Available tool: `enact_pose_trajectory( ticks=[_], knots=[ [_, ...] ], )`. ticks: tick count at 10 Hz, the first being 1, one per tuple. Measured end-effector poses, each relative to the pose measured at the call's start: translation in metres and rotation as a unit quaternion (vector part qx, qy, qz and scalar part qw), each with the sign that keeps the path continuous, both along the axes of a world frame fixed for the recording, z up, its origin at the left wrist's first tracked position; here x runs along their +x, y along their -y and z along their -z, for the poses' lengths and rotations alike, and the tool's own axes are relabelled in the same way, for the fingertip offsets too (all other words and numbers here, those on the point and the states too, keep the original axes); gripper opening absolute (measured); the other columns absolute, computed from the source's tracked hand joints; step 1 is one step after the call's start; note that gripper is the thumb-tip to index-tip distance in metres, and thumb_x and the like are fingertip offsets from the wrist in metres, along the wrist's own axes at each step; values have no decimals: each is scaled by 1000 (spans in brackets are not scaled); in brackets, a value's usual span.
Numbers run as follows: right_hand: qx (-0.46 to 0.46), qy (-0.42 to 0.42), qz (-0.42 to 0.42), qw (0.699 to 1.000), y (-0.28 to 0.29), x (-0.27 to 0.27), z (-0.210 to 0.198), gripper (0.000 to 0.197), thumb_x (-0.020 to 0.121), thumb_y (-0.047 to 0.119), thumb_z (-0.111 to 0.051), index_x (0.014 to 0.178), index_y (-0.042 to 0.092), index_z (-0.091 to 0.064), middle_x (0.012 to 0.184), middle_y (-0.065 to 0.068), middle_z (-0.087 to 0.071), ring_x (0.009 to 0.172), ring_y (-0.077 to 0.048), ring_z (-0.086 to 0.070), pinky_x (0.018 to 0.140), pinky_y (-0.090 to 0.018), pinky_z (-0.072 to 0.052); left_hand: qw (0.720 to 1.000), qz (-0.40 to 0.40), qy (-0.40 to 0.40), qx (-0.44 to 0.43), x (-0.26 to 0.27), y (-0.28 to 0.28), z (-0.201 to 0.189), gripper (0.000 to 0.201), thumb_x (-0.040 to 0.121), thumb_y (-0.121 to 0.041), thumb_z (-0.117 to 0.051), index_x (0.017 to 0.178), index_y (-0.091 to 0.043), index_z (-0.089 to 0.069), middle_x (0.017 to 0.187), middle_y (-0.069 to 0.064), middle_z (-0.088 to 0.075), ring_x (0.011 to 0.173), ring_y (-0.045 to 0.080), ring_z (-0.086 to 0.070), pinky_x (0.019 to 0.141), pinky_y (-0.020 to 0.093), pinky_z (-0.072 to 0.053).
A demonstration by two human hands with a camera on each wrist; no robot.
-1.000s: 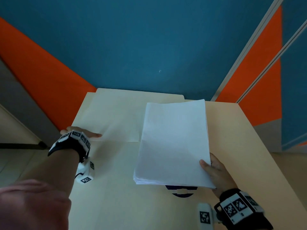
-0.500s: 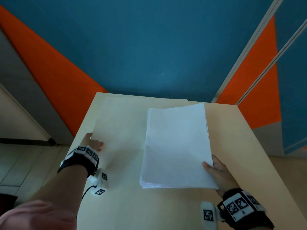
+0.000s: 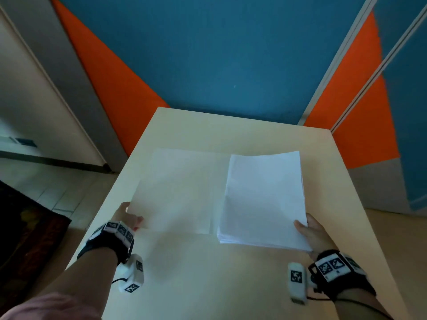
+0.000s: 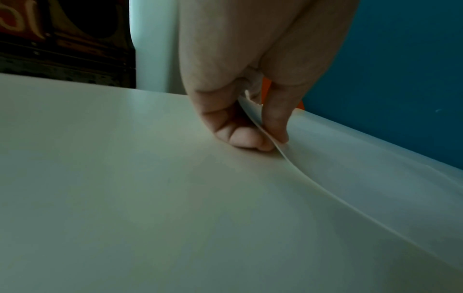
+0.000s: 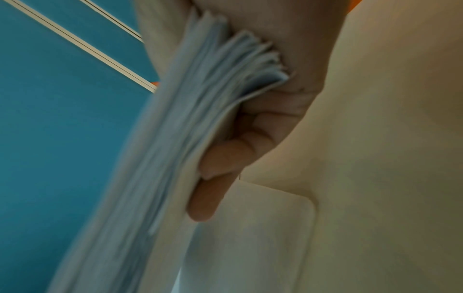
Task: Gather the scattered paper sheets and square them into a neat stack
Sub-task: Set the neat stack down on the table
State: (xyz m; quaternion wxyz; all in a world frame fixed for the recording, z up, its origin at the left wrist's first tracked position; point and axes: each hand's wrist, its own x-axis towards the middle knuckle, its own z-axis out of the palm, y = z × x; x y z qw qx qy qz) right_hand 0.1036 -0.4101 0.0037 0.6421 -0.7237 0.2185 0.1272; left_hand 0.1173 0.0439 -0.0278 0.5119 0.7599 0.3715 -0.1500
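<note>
A thick stack of white sheets (image 3: 263,197) hangs a little above the table's right half. My right hand (image 3: 308,232) grips its near right corner, thumb on top, fingers (image 5: 213,174) curled beneath the fanned edges (image 5: 240,65). To the left, a loose white sheet (image 3: 178,192) lies mostly flat, its right edge tucked under the stack. My left hand (image 3: 129,218) pinches the sheet's near left corner (image 4: 278,146) between thumb and curled fingers and lifts it slightly off the table.
The pale beige table (image 3: 208,273) ends in a left edge close to my left hand and a right edge beyond the stack. A blue and orange wall (image 3: 231,54) rises behind. Tiled floor and a dark rug (image 3: 25,239) lie at the left.
My left hand has drawn the loose sheet from the far left corner toward me and toward the stack. The right hand keeps its hold on the stack.
</note>
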Motion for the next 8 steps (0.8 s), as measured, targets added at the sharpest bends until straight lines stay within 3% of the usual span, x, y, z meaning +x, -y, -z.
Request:
enact_pose_trajectory(
  ticks=[1,2,3,4,5,6,7,8],
  knots=[
    [6,2,-10,1000,3,-3,-2,23,95,3,-46,115,12,-52,108,-11,-60,84,-20,-59,71,-30,-46,999,2,46,7,-26,-2,11,28,93,-33,-34,72,-16,-38,69,3,-36,33,16,-51,32,8,-28],
    [4,8,-37,999,2,0,-2,25,94,3,-47,118,10,-52,104,-9,-62,82,-18,-59,69,-30,-46,991,-90,36,-92,-41,9,4,25,95,-24,-37,70,-19,-35,69,5,-35,48,27,-50,42,22,-32],
    [-17,11,-47,999,-3,4,0,26,94,4,-48,118,12,-52,106,-8,-61,82,-15,-59,70,-27,-45,989,-117,44,-84,-51,17,-4,32,98,-13,-31,68,-25,-31,61,11,-43,51,29,-53,45,32,-32],
    [-34,3,-61,998,-9,9,7,25,94,5,-48,115,17,-52,113,-8,-60,95,-23,-59,88,-35,-47,994,-106,35,8,-51,13,2,52,85,6,-56,69,-35,-27,64,5,-44,26,2,-52,27,26,-38],
    [-83,-21,-83,993,-12,12,17,31,93,9,-50,124,13,-53,125,-9,-60,108,-26,-58,101,-40,-42,995,-97,14,31,-52,15,-4,57,81,9,-60,70,-36,-25,68,1,-41,44,22,-53,45,24,-46],
    [-135,-36,-83,987,-14,13,22,36,92,7,-50,128,5,-50,123,-11,-60,100,-21,-55,90,-30,-42,997,-55,16,60,-52,15,-2,56,82,8,-59,71,-36,-27,68,1,-41,56,19,-45,54,27,-44],
    [-168,-28,-84,982,-17,17,22,37,91,6,-50,128,4,-49,124,-14,-60,96,-19,-53,86,-28,-40,997,-46,19,66,-52,13,-1,44,81,9,-59,104,-27,-46,68,2,-41,56,19,-45,53,30,-44],
    [-179,-14,-79,981,-20,21,22,38,91,2,-50,129,3,-49,125,-15,-60,95,-18,-53,83,-26,-38,997,-36,3,66,-52,13,-4,64,81,9,-60,138,-4,-35,68,1,-42,58,21,-46,54,29,-44]
  ],
)
